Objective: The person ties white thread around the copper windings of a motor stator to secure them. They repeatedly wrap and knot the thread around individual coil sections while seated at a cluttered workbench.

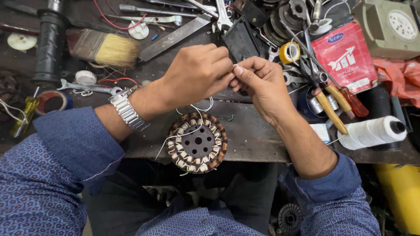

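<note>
My left hand [199,72] and my right hand [260,83] meet fingertip to fingertip above the bench, both pinching a thin white thread [199,109]. The thread hangs down in loops to a round motor stator [197,142] with copper windings, which lies at the bench's front edge just below my hands. A metal watch [127,110] is on my left wrist. Both arms wear blue patterned sleeves.
A cluttered wooden bench [249,131] holds a paintbrush [105,48], a flat file [173,38], spanners [89,87], pliers with yellow handles [330,107], a white thread spool [372,132], a yellow tape roll [288,52], a red packet [345,57] and a screwdriver [24,113].
</note>
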